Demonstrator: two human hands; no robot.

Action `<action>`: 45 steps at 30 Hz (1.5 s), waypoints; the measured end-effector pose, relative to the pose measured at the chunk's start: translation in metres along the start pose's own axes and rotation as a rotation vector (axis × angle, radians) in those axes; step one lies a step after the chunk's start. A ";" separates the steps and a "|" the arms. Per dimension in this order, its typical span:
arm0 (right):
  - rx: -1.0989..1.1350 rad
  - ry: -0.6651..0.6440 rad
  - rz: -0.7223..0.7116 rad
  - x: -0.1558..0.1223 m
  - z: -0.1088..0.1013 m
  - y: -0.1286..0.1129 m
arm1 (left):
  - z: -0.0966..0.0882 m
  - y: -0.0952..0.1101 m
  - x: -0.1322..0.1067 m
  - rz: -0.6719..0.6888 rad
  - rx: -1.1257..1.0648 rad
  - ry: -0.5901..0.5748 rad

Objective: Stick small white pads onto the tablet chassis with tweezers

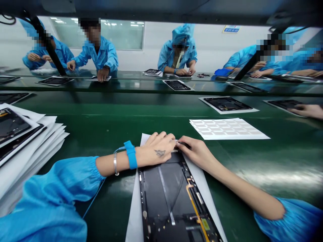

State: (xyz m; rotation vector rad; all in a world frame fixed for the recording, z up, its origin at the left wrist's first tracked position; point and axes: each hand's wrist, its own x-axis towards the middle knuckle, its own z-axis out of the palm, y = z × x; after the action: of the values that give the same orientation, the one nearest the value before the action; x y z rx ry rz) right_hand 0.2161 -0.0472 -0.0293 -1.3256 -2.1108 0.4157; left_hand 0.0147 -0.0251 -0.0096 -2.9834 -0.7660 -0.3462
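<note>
My left hand [156,149] lies curled over the top edge of an open tablet housing [169,198], which rests on a white paper sheet [132,218]. My right hand [195,153] meets it there, its fingertips pinching a small dark tool [184,145]. The tool's tip is partly hidden by my fingers. The housing shows a dark inner panel, a pale strip and an orange flex cable. A blue antistatic wrist strap [130,154] and a silver bangle [115,163] circle my left wrist.
A tall stack of white sheets with housings [27,144] stands at the left on the green bench [101,121]. A sheet of white labels [227,129] lies to the right. Further housings lie ahead, a co-worker's hand [306,111] at far right. Several blue-coated people work beyond a raised shelf.
</note>
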 end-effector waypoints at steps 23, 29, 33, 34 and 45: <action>-0.185 0.081 -0.169 -0.008 -0.007 -0.001 | 0.001 -0.023 -0.035 -0.168 -0.233 0.118; -0.204 -0.091 -0.300 -0.010 0.005 -0.012 | 0.006 -0.024 -0.037 -0.140 -0.226 0.082; -0.196 -0.143 -0.289 -0.007 0.009 -0.012 | 0.005 -0.025 -0.036 -0.143 -0.233 0.085; -0.182 -0.139 -0.284 -0.006 0.009 -0.012 | 0.005 -0.027 -0.036 -0.138 -0.247 0.089; 0.151 0.460 0.032 0.010 -0.031 0.019 | -0.010 -0.040 -0.019 0.006 -0.249 0.018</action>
State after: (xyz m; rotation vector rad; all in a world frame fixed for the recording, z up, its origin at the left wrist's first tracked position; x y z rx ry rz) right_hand 0.2458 -0.0318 -0.0129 -1.2304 -1.6478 0.2468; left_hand -0.0232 0.0003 -0.0044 -3.2064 -0.7650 -0.5028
